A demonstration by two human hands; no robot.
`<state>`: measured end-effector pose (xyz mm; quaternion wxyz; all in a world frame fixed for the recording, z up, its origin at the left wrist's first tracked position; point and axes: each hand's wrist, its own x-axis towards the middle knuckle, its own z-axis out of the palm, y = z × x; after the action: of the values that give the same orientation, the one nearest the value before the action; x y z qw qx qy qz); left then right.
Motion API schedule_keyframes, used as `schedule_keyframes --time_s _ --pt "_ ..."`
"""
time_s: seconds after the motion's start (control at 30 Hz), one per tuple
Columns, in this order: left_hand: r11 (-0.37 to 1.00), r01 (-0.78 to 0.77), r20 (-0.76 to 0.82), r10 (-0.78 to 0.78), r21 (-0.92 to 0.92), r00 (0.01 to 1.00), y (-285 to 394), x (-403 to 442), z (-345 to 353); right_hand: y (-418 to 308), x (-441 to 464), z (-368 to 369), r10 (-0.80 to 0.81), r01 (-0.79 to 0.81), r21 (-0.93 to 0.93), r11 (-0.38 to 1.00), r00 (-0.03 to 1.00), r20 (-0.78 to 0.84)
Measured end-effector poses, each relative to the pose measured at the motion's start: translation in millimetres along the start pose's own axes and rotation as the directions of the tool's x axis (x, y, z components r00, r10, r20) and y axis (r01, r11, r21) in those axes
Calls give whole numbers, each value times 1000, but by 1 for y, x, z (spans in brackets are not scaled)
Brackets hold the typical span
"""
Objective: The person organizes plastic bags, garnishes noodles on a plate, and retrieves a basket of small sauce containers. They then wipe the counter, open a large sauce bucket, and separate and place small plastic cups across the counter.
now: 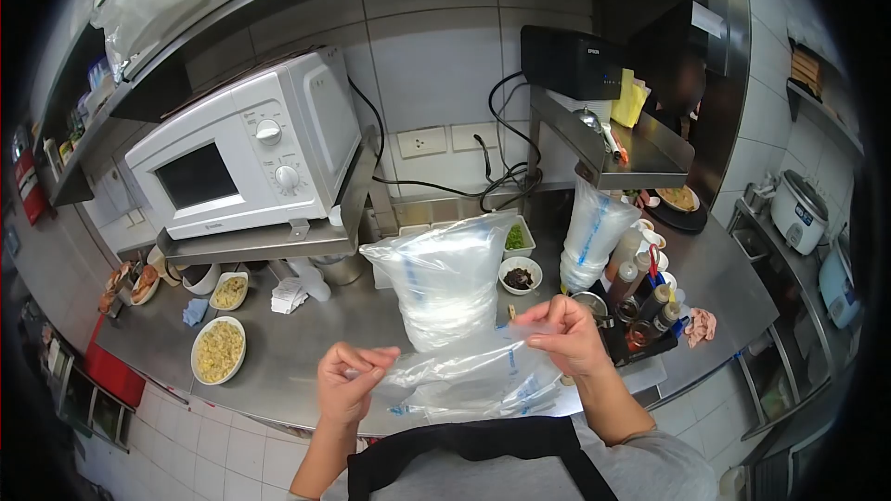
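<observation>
A clear plastic bag (455, 364) with blue print is stretched between my two hands over the steel counter. My left hand (351, 380) pinches one end of it, and my right hand (568, 338) pinches the other between thumb and fingers. Under it lie more flat plastic bags (520, 396), layered near the counter's front edge. Just behind stands a bulging clear bag (444, 278) packed with what looks like folded plastic. A similar upright bag (594, 232) stands farther right, under the small shelf.
Bowls of chopped pale food (219, 351) stand at left, below a white microwave (246, 144) on a raised shelf. Behind my hands are a bowl of dark food (520, 276) and a container of chopped greens (515, 237). Sauce bottles (654, 301) crowd a black tray at right.
</observation>
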<state>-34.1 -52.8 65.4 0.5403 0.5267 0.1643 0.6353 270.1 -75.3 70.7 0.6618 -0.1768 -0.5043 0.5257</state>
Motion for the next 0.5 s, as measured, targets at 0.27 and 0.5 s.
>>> schedule_keyframes --time_s 0.27,0.5 --pt "999 -32 -198 27 -24 980 -13 5 5 9 6 -3 16 -15 1 1000 999 -47" --pt "917 -14 -138 76 399 988 -41 0 -20 17 5 -17 -59 57 -66 996 998 -25"
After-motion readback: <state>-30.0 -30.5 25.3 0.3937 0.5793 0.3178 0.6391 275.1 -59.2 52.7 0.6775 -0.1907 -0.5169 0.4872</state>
